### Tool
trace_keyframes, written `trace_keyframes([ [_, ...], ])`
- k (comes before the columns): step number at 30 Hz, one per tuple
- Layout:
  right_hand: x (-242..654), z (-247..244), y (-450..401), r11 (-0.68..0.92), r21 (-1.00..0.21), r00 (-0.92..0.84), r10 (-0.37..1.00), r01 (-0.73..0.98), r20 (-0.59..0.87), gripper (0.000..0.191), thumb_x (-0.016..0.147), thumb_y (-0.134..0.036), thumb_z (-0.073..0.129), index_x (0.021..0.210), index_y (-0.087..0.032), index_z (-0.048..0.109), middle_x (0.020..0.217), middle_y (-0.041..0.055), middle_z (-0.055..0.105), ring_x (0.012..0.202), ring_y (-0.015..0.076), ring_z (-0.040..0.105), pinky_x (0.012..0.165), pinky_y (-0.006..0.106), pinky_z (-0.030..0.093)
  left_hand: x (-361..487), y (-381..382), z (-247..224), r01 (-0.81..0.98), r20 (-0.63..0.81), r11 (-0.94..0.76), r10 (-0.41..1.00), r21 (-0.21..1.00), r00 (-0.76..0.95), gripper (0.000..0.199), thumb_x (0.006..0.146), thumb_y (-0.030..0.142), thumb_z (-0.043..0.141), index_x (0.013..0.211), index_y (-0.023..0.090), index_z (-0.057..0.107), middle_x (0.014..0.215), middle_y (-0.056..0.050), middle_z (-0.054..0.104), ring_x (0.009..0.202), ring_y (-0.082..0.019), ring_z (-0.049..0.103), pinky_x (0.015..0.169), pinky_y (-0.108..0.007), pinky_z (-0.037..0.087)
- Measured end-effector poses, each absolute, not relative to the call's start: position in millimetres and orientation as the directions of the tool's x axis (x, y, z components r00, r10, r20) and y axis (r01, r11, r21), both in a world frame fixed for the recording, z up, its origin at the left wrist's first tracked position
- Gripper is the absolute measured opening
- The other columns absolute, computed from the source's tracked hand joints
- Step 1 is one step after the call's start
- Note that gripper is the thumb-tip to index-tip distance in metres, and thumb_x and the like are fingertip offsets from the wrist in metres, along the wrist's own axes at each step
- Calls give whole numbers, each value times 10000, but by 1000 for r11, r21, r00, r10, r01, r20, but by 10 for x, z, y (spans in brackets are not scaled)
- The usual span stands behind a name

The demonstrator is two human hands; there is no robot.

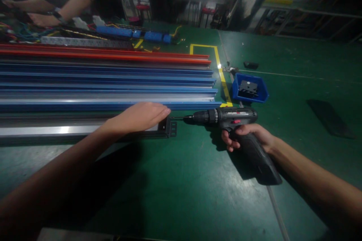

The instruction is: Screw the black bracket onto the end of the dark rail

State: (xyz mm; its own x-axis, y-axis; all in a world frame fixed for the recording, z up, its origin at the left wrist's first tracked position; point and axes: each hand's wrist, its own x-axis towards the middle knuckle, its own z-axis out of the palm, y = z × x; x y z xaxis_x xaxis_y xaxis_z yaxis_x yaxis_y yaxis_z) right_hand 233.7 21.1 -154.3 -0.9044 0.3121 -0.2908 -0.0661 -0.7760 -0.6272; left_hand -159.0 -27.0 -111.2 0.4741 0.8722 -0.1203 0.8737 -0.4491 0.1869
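My right hand point(249, 137) is wrapped round the grip of a black power drill point(234, 116), its bit pointing left. The bit's tip meets, or nearly meets, the black end bracket point(169, 128) of a dark-edged metal profile point(70, 130). Over that profile's right end lies my left hand point(141, 116), fingers together and pressed on its top near the bracket. Whether its fingers wrap round the far edge is hidden. Blue profiles point(113, 83) and a red one point(113, 52) run parallel just behind.
A blue bin point(263, 94) with black parts sits beyond the drill. Yellow tape point(222, 79) marks the green table point(183, 196). A dark flat piece point(329, 118) lies at right. Blue-wrapped parts point(113, 31), wires and another person's hands point(45, 19) are at the back left.
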Motion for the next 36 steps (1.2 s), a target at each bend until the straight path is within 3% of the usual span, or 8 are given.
trace_keyframes([
  [36,2360,-1544,255,-841,-538,-911,264,-56,-318,319,929,-247,663,1151,-20,687,1040,152,729,860,183,719,944,363,590,-1604,-264,-1125,867,-107,-465,867,180,487,560,1104,498,239,1016,199,705,1016,-64,748,861,-209,666,786,-326,458],
])
